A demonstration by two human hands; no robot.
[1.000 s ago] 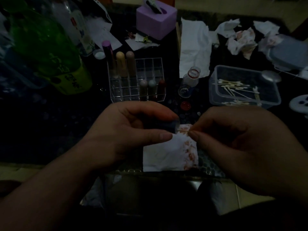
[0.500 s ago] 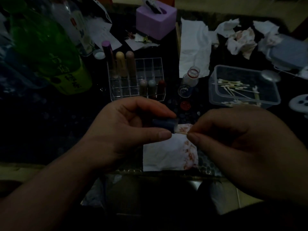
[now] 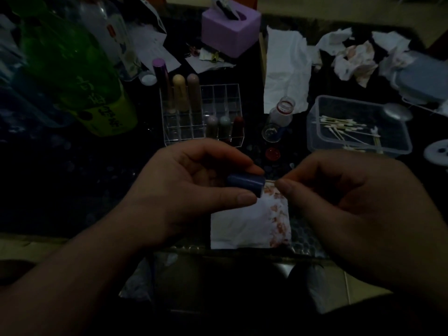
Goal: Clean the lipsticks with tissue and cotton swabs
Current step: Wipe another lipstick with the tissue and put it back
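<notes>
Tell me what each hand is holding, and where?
The left hand grips the blue lipstick around its body; the right hand pinches a cotton swab by its stick.

We see a dark blue cylindrical plastic lipstick tube (image 3: 246, 184), and the thin cotton swab stick (image 3: 270, 181) at its end is pale cream. The flat white paper tissue (image 3: 242, 226) is blotched reddish-brown along its right side. The clear gridded acrylic organiser (image 3: 219, 93) holds lipstick caps (image 3: 180, 93) in metallic purple, cream yellow, dusty pink, grey-mauve, pale teal and dark red. We also note a lilac square tissue box (image 3: 230, 30), a green plastic bottle (image 3: 68, 64) with a yellow-green label (image 3: 106, 115), and white swabs (image 3: 339, 122) in a clear plastic tub (image 3: 315, 132).
</notes>
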